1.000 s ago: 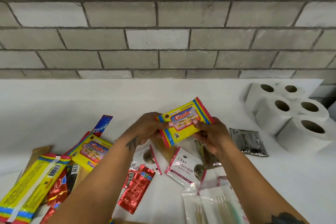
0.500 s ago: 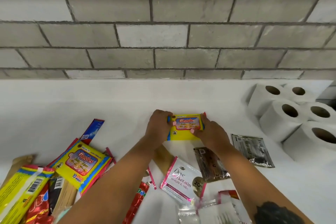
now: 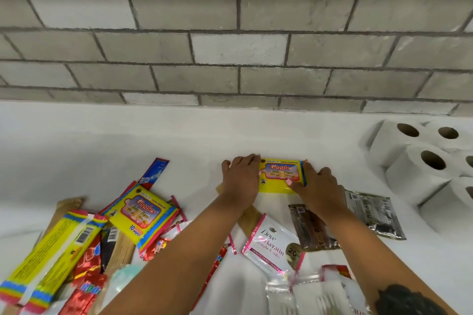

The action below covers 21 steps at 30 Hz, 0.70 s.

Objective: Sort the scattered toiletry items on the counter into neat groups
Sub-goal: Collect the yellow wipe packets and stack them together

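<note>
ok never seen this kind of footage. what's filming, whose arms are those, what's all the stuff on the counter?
No machine here: a person wears one wide-angle camera on the head, looking forward and down, so the two bare arms are their own. The left hand and right hand press a yellow Giggles wipes pack flat onto the white counter, below a grey brick wall. A second Giggles pack lies in a mixed pile of packets on the left. Near the arms are a Dove sachet and two dark foil sachets. Toilet rolls stand grouped at the right.
</note>
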Available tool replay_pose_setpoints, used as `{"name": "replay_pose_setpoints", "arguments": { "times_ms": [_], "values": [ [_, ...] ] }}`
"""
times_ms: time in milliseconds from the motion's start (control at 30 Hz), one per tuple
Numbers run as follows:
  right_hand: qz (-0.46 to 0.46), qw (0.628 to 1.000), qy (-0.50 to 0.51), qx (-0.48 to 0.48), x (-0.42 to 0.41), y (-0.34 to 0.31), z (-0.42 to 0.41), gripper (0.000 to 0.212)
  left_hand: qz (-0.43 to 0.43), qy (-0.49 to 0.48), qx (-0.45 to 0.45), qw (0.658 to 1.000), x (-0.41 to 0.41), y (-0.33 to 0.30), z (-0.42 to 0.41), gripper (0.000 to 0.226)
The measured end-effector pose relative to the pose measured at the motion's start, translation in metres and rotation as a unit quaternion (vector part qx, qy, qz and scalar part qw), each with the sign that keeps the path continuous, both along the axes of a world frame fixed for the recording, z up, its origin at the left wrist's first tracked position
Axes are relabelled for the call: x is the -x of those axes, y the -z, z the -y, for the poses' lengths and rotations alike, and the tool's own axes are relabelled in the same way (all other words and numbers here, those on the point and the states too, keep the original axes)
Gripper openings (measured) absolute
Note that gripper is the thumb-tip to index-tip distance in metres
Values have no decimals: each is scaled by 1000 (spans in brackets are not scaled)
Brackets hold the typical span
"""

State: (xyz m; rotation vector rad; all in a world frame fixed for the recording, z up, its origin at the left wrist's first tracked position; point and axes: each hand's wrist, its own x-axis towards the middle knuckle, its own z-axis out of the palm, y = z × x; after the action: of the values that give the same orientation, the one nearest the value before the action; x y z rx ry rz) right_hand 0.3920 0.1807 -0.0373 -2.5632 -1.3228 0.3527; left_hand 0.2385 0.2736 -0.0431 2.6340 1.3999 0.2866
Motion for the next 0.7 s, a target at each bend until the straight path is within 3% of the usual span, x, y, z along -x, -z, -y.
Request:
{"name": "replay_pose_setpoints", "arguments": {
  "times_ms": [167, 300, 500, 700],
  "values": [
    [-28, 993, 30, -112, 27, -19, 2, 61, 93, -60, 47, 993, 39, -20, 23, 43],
    [-68, 986, -26, -149, 64, -29, 1, 53, 125, -126, 39, 983, 87, -34, 44, 37],
    [-127, 974, -117, -144, 136, -33, 3, 48, 149, -211, 24, 966, 164, -44, 62, 37],
    [-77, 974, -201, -63, 194, -32, 2, 55, 114, -276, 64, 952, 224, -49, 41, 43]
  ]
}}
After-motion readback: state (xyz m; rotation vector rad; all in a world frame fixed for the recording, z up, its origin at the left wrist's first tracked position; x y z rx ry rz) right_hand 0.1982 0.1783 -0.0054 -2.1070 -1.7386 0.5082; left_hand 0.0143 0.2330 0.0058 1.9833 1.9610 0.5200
